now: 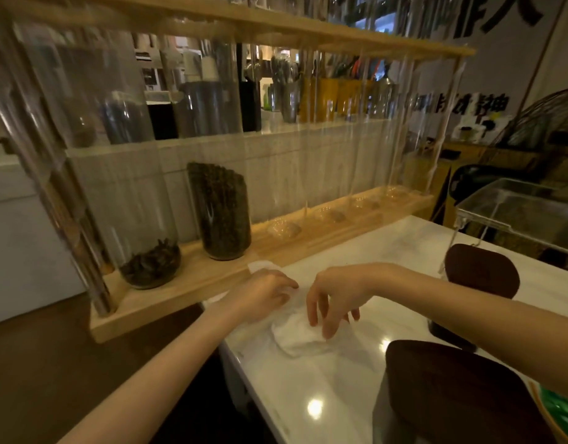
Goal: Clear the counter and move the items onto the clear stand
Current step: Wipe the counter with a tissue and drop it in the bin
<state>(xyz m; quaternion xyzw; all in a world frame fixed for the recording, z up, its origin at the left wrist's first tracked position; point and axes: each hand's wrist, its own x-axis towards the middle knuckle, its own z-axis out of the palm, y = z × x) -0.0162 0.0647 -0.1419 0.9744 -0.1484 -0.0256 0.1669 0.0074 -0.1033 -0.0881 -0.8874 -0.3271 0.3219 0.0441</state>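
A crumpled white cloth lies on the white marble counter near its left corner. My left hand rests on the cloth's far left edge with fingers curled onto it. My right hand hovers over the cloth's middle, fingers spread and pointing down, tips touching the fabric. A clear acrylic stand sits at the far right of the counter. Two dark brown rounded lids or containers stand on the counter, one near the stand and one at the front right.
A long wooden rack with tall clear tubes runs along the counter's far side; one tube is full of coffee beans, another holds a few dark leaves. A green packet shows at the lower right. Dark floor lies left of the counter.
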